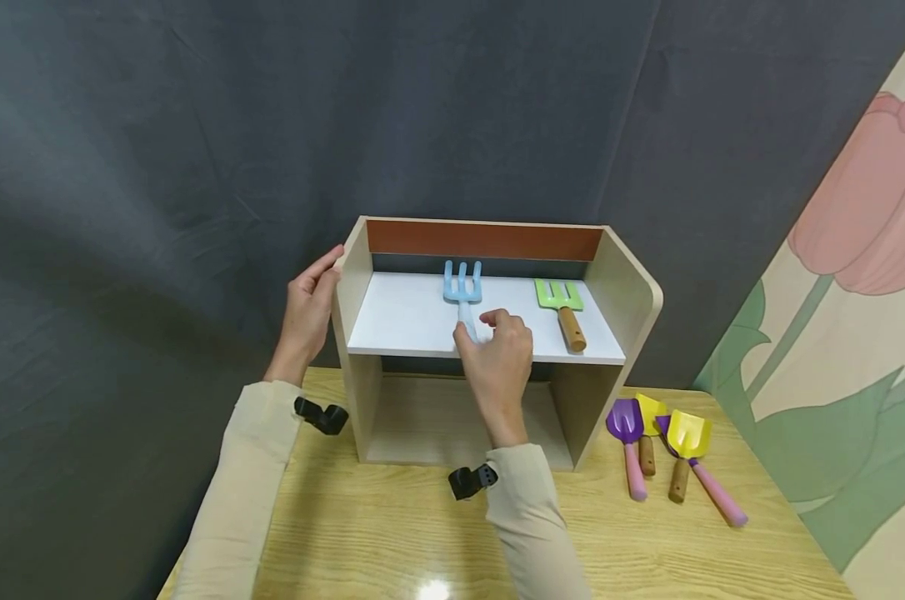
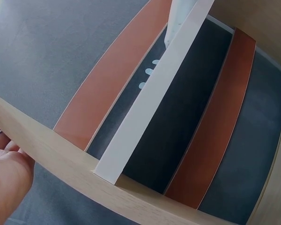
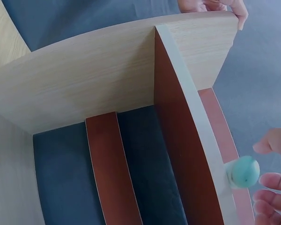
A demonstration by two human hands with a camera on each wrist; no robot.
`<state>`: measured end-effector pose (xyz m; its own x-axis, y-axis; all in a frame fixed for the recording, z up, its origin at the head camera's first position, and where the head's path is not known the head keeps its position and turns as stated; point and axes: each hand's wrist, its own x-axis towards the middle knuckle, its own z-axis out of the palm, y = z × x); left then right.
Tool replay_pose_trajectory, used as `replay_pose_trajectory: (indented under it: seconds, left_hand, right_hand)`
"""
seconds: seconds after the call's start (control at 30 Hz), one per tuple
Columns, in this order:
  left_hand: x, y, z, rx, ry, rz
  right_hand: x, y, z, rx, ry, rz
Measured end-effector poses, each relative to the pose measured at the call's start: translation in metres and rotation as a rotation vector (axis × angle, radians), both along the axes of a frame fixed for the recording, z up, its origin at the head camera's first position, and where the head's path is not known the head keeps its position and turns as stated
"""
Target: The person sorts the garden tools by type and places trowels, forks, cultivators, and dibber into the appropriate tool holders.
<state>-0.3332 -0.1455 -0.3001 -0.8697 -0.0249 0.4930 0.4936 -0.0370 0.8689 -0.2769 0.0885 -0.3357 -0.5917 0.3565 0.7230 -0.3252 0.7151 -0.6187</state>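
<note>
A blue toy garden fork [image 1: 463, 287] lies on the white upper board of a small wooden shelf [image 1: 486, 354], its tines toward the back. My right hand [image 1: 500, 354] is at its handle end. In the right wrist view, the thumb and fingers [image 3: 274, 180] stand apart on either side of the round pale-blue handle end [image 3: 246, 172]. My left hand [image 1: 310, 312] rests against the outside of the shelf's left side panel, fingertips at its upper edge. To the right on the same board is a green fork [image 1: 560, 297] with a wooden handle.
Several toy shovels lie in a group on the wooden table right of the shelf, among them a purple shovel [image 1: 626, 422] and a yellow shovel [image 1: 688, 435]. A dark grey curtain [image 1: 460, 108] hangs behind. A wall with painted tulips [image 1: 865, 200] stands at the right.
</note>
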Motion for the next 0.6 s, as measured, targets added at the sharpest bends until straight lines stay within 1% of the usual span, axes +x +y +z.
replay_pose_trajectory:
  seconds: [0.13, 0.3, 0.43, 0.6]
  left_hand:
    - [-0.002, -0.001, 0.000, 0.001, 0.002, 0.000]
    - [-0.002, -0.001, 0.000, -0.002, -0.001, 0.006]
    - [-0.001, 0.000, 0.000, -0.009, 0.003, 0.008]
    - [-0.001, 0.000, 0.000, -0.017, 0.004, 0.011]
  right_hand:
    - [0.003, 0.003, 0.001, 0.026, -0.016, -0.004]
    - [0.006, 0.008, 0.003, 0.075, -0.008, 0.008]
    - [0.010, 0.013, 0.004, 0.125, 0.035, 0.030]
    - [0.016, 0.019, 0.007, 0.160, 0.104, 0.067]
